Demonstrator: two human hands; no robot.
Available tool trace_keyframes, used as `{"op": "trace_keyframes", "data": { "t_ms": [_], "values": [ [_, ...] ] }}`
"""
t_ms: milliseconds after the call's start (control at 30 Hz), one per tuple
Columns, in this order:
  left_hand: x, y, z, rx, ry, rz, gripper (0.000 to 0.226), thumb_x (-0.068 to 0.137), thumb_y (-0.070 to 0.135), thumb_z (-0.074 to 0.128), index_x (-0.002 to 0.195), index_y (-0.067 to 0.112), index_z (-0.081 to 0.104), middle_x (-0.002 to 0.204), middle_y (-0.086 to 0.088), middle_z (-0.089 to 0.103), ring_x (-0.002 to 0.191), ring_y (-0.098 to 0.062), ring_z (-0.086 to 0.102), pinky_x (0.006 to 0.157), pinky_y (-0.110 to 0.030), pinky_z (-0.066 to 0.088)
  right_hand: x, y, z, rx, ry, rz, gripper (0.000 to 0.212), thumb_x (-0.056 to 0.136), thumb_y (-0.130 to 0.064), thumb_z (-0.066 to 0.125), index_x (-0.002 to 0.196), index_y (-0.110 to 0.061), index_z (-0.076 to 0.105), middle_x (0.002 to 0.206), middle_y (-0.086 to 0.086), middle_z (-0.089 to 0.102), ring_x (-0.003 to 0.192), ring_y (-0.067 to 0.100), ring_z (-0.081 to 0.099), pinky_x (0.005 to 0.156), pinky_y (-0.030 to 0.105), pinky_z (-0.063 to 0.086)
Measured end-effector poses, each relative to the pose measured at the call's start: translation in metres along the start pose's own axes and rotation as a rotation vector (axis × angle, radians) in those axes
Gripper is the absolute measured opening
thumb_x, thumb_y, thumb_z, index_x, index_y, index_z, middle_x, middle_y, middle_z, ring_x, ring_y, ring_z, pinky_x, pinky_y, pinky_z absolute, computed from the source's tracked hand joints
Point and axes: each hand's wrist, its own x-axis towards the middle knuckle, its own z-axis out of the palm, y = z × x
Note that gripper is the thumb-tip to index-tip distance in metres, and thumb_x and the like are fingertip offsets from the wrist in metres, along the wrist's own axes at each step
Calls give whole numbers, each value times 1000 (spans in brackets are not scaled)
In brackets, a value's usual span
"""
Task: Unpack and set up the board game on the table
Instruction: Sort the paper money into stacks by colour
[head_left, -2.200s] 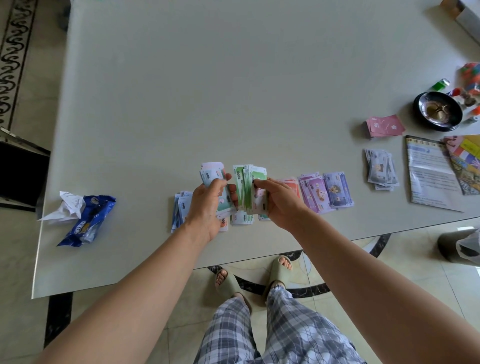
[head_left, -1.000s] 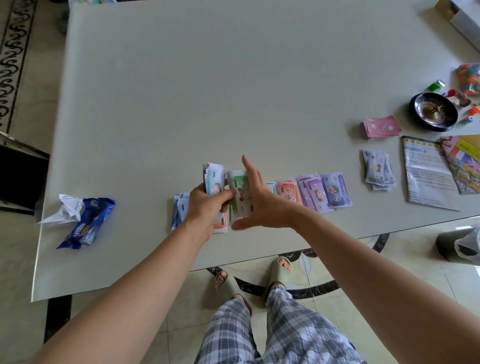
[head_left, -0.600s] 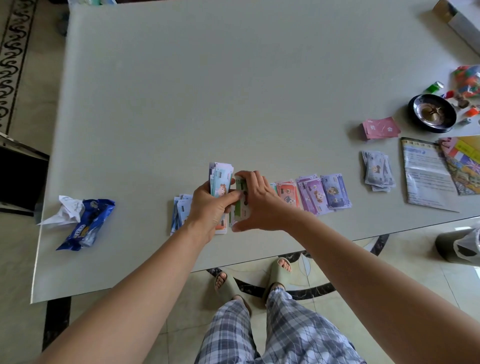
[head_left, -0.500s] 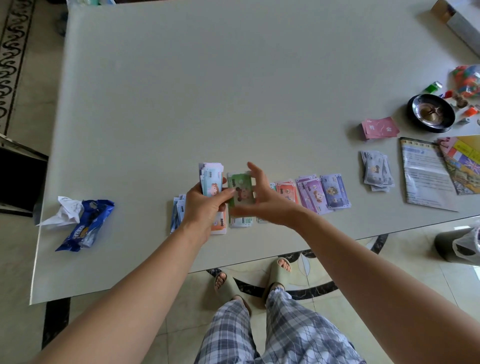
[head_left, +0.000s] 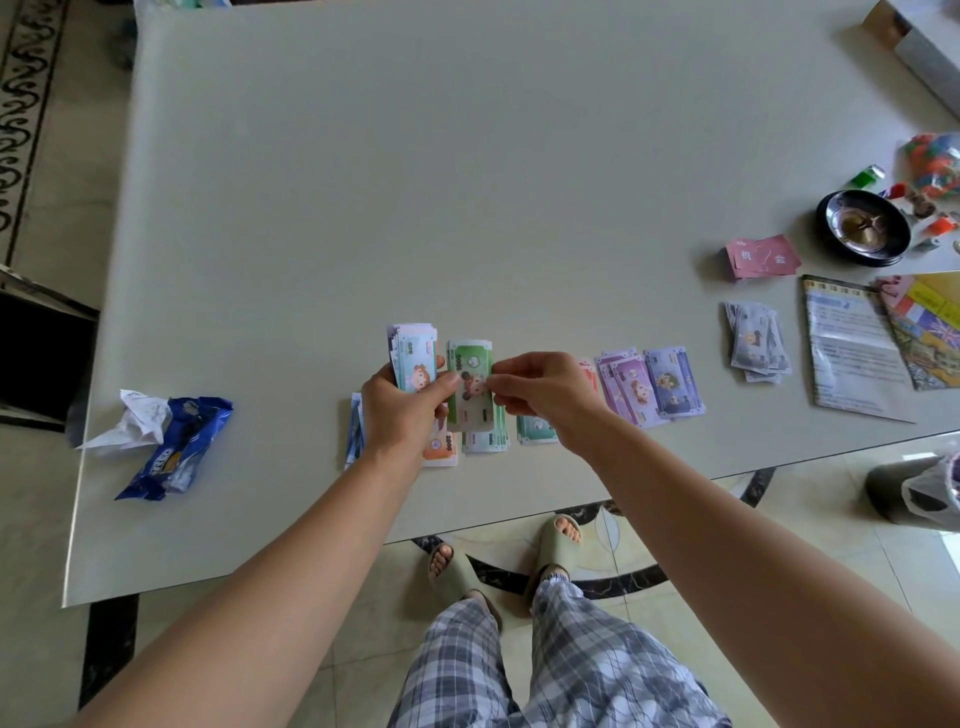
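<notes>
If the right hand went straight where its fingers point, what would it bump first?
Most likely the left hand, gripping a stack of pale blue paper play notes, just beyond the green paper note that the right hand pinches. Depth is unclear from above.

Left hand (head_left: 402, 410) gripping, right hand (head_left: 540, 395) pinching (nearly touching).
</notes>
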Motion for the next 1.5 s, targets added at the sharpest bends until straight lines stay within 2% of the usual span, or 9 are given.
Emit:
{"op": "trace_keyframes", "data": {
  "t_ms": [233,400,500,633,733,833,1033,1133,1500],
  "values": [
    [6,-11,-1,-20,-45,-95,22,73,10,82,93,12,71,88,-13,74,76,-31,70,67,-50,59,0,6,1,15,2,104,16,76,-15,78,81,-7,66,85,9,72,76,15,67,70,23,58],
    [9,-17,-18,-88,-26,-181,17,82,15,73,98,12,67,86,-13,71,48,-11,59,43,-18,41,7,22,6,-126,156,111,14,73,-6,81,67,-10,69,73,9,71,61,14,65,65,26,60],
    [9,-13,-25,-240,-70,-218,11,87,10,65,98,9,64,82,-13,70,48,-11,61,45,-18,40,17,37,16,-366,281,82,18,69,-9,80,57,-18,70,64,6,71,59,15,63,67,35,60],
    [9,-10,-31,-351,-200,-272,22,90,2,41,95,5,62,74,-9,69,62,-19,68,51,-24,50,22,43,31,-690,406,-10,23,72,-6,69,53,-19,65,56,-4,59,57,11,56,43,18,38],
    [5,-10,-34,-334,-274,-257,29,90,-1,37,100,3,63,79,-10,73,67,-20,70,61,-33,58,26,48,38,-823,419,-69,16,71,-5,70,57,-10,67,58,2,63,59,18,62,46,22,45],
    [1,-7,-35,-282,-308,-220,26,94,0,41,95,8,65,77,-7,74,64,-18,70,50,-30,58,27,46,40,-903,406,-125,5,74,-7,71,72,-9,67,69,3,66,66,19,62,51,24,44],
    [3,-9,-27,-165,-371,-174,8,92,10,60,94,14,66,82,-3,74,75,-19,70,64,-33,59,8,12,43,-153,129,-191,34,90,-42,62,94,-8,67,76,2,66,67,13,61,57,23,47],
    [-1,-6,-17,-119,-389,-158,7,91,13,61,96,15,67,84,-5,73,73,-19,70,60,-31,57,5,10,40,-109,-34,-162,27,87,-28,68,89,-1,68,77,7,65,70,16,62,61,26,48],
    [-10,3,11,-121,-401,-153,16,93,7,51,91,12,67,71,-5,69,57,-11,66,47,-20,49,3,17,6,71,-4,-67,17,89,-19,66,97,-4,68,84,7,71,68,13,69,59,22,53]
  ]
}}
